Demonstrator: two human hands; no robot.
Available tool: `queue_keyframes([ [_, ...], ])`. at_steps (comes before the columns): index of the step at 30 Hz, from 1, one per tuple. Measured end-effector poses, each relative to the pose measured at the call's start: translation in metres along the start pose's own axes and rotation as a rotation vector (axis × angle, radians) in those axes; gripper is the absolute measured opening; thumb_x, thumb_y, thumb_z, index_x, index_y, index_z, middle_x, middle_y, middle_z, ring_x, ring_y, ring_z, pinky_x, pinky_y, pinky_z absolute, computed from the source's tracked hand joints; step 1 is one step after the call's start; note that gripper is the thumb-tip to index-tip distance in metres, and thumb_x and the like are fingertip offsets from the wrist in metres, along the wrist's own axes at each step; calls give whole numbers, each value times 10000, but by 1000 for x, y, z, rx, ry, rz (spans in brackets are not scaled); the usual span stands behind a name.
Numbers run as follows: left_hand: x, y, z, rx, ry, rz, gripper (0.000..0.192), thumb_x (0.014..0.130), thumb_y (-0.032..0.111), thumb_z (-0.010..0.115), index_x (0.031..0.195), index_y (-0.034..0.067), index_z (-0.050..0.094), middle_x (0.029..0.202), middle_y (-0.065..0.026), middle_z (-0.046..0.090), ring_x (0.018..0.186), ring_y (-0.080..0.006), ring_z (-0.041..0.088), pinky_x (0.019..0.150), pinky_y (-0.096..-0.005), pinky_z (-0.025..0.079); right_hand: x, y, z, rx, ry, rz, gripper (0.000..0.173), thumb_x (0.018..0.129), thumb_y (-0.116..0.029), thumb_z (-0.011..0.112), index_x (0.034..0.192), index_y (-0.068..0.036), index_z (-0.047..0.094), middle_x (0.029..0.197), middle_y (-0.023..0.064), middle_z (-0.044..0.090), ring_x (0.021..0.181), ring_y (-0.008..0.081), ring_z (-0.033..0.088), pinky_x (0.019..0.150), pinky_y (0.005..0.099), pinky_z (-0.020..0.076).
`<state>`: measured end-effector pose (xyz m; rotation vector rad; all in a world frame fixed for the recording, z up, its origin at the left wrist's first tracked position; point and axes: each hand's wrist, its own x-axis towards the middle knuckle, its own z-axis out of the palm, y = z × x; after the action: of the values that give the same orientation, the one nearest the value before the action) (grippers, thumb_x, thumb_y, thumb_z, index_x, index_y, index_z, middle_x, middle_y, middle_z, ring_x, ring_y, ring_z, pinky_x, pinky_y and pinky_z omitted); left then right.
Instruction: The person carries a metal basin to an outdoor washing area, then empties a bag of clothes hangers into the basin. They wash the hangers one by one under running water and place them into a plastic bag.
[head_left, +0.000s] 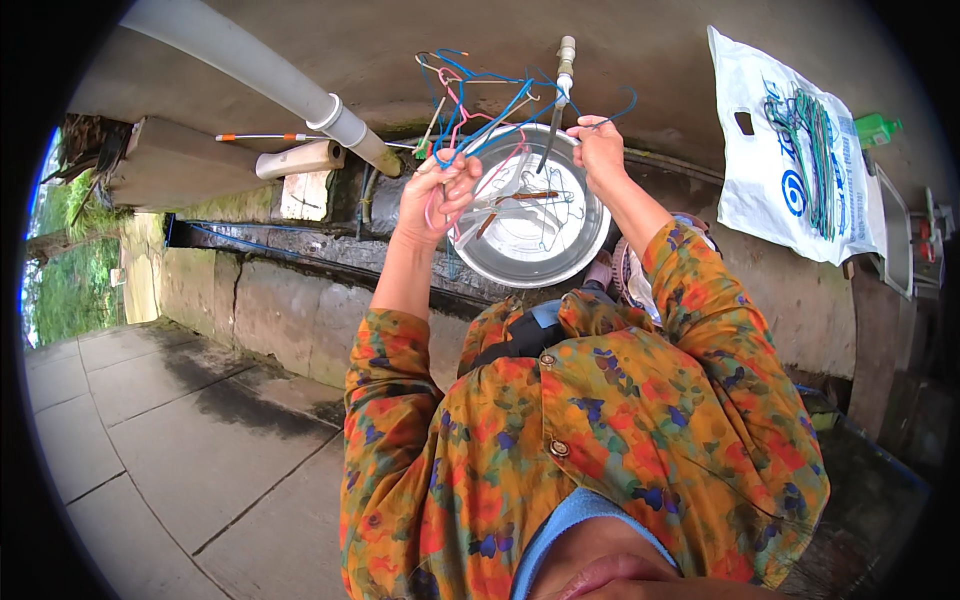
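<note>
A bunch of blue, pink and white clothes hangers (471, 120) is gripped by my left hand (442, 193), over the left rim of a round metal basin (600, 247). My right hand (598, 148) pinches a dark blue wire hanger (621, 112) near its hook, at the basin's upper right. In the basin lie several clear plastic and wire hangers, and a brown hanger (531, 196). A tap (566, 64) with a dark hose (552, 139) hanging from it points down into the basin.
At the right, several green and blue hangers (814, 161) lie on a white plastic bag (739, 180), beside a green bottle (876, 130). A thick grey pipe (247, 64) slants down at the upper left. A woven basket (621, 274) stands below the basin's right side.
</note>
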<state>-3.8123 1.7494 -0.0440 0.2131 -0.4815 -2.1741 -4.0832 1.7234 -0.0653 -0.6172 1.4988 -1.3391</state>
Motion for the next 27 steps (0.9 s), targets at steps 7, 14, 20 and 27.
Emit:
queue_keyframes([
  [7,-8,8,7,-4,-30,-32,95,887,20,517,952,-30,564,973,-213,536,611,-108,400,428,-189,306,37,26,-27,-335,97,-251,159,947,-112,520,1093,-73,569,780,37,666,608,99,537,576,266,436],
  [14,-27,12,11,61,22,-25,128,822,79,553,894,-20,513,942,-198,518,616,-103,408,449,-188,319,41,17,-53,-534,149,-344,161,941,-121,522,1038,-56,634,733,47,665,708,131,625,697,305,491],
  [20,-44,23,15,97,27,-17,106,832,63,565,887,-12,515,940,-191,509,619,-105,413,460,-186,319,39,13,-75,-541,150,-321,161,948,-126,529,1053,-56,629,722,16,650,695,94,593,697,272,476],
  [27,-50,25,1,159,108,17,109,862,65,563,944,8,520,935,-175,510,576,-99,372,469,-209,326,17,-7,-111,-611,175,-346,154,948,-108,530,1040,-42,634,698,15,627,666,94,590,660,258,483],
])
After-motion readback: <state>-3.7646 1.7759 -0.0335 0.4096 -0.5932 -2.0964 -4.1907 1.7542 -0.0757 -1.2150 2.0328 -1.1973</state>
